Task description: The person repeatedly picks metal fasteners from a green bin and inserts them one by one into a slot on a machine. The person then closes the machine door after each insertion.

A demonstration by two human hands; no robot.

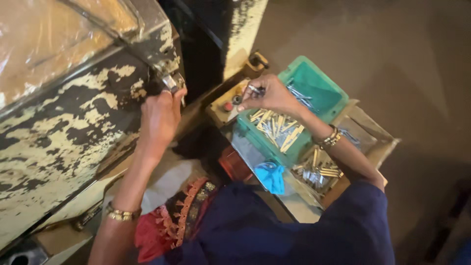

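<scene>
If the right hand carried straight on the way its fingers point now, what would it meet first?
The right hand, pinching a small metal piece, points left toward the small panel with a red button. That panel looks like the first thing in its line, though depth is hard to judge from above.

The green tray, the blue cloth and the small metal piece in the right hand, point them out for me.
green tray (321, 91): head view, on its bare inner floor.
blue cloth (271, 176): head view, on the middle of the crumpled cloth.
small metal piece (254, 89): head view, on the part showing beyond the right hand (272, 95).
</scene>
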